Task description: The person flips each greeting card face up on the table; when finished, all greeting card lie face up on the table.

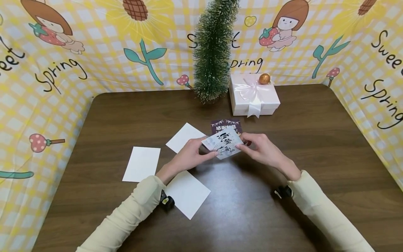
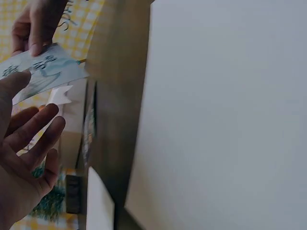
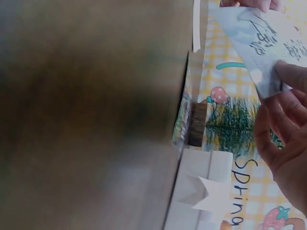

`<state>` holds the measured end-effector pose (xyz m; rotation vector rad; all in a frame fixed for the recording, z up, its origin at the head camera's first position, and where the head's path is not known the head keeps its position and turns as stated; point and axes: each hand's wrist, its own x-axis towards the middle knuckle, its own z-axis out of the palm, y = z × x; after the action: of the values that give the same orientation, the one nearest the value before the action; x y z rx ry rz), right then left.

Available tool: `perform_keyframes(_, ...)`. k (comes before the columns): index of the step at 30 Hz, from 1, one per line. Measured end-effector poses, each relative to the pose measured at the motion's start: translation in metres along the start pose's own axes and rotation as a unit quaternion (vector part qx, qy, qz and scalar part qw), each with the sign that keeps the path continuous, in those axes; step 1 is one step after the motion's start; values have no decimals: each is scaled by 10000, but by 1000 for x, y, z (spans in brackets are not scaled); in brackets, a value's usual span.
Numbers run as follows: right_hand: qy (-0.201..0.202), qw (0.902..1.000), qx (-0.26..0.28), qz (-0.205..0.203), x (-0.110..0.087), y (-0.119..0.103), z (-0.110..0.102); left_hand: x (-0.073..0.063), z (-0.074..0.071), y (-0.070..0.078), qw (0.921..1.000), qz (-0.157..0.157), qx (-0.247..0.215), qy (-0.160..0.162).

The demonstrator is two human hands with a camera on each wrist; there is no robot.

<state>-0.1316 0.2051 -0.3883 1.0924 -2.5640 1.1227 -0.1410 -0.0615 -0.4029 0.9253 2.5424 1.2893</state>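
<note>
A pale blue-grey card [image 1: 227, 144] with black brush-style writing is held tilted above the table. My left hand [image 1: 188, 156] pinches its left corner, thumb on top; in the left wrist view the other fingers [image 2: 41, 129] spread loosely below. On the opposite side my right hand [image 1: 265, 151] grips the card between thumb and fingers, and the right wrist view shows that thumb [image 3: 292, 75] flat on its printed face. Just behind lies a dark purple card [image 1: 216, 128] with bunting and light lettering, partly covered by the held one.
Three blank white cards lie on the left: one far left [image 1: 141, 164], one behind my left hand [image 1: 185, 135], one under my left wrist [image 1: 190, 196]. A small tinsel tree [image 1: 214, 59] and a white gift box [image 1: 242, 105] with a gold ball [image 1: 264, 78] stand at the back.
</note>
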Motion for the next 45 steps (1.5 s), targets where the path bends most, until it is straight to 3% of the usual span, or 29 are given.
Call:
perform_keyframes(6, -530, 9969, -587, 2, 7, -2, -9, 2, -14, 6, 9996, 93, -38, 250)
perform_keyframes(12, -811, 9947, -609, 175, 12, -5, -10, 3, -17, 8, 9987, 419, 59, 276)
perform_keyframes(15, -687, 9963, -249, 451, 12, -5, -9, 2, -16, 8, 9981, 474, -11, 385)
perform_keyframes(20, -138, 9926, 397, 1141, 7, 2, -3, 2, -17, 9, 9952, 429, -236, 844)
perform_keyframes(26, 357, 9743, 1093, 1939, 4, 6, 4, 3, -17, 11, 9871, 431, -803, 1313)
perform_keyframes(32, 474, 9553, 1974, 2151, 7, 1, 6, 5, -15, 13, 9847, 204, -1121, 1320)
perform_keyframes(38, 107, 9725, 1221, 1978, 8, 0, -8, 5, -15, 10, 9872, -320, -1065, 1145)
perform_keyframes(42, -171, 9778, 940, 1863, 8, 2, -16, 6, -12, 12, 9895, -275, -947, 1056)
perform_keyframes(45, -149, 9752, 986, 1976, 5, 3, -17, 8, -6, 13, 9893, -275, -999, 1029)
